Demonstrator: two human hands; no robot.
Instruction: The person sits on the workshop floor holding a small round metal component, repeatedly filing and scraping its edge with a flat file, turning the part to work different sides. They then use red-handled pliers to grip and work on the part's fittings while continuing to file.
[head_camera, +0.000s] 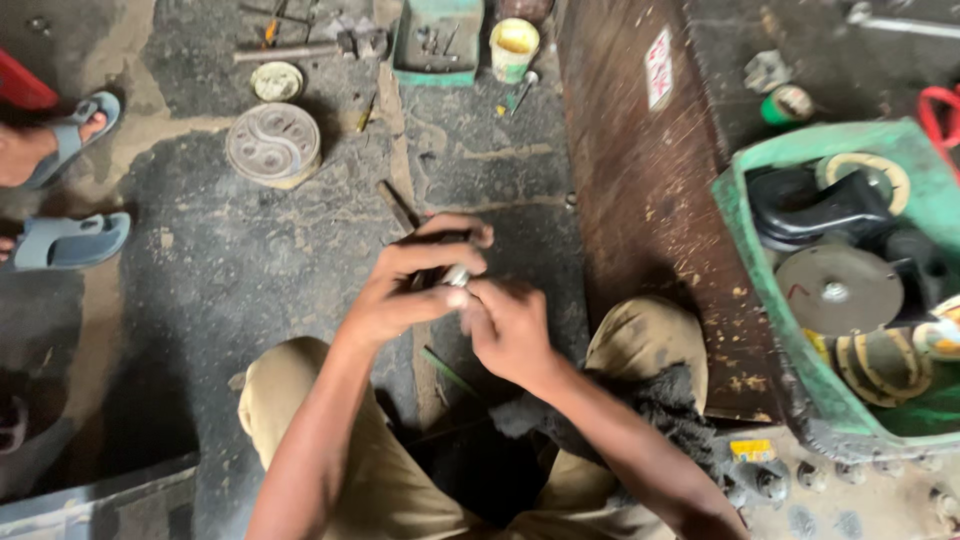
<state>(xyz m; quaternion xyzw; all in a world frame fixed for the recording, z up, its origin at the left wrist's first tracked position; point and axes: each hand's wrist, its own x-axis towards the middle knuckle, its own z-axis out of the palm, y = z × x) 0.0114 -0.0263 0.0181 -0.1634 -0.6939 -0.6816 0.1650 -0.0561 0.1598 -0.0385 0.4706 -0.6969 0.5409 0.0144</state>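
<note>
Between your raised knees, your left hand (405, 290) wraps a small dark metal part (452, 274) whose pale end points right, toward your right hand (510, 330), whose fingertips pinch that end.

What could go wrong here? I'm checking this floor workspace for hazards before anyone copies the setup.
1. The small silvery metal part is pinched between the left hand and right hand in a fingertip grip; it could slip onto the cracked grey floor.
2. The dark thin rod lies loose just beyond the hands and might get knocked.
</note>
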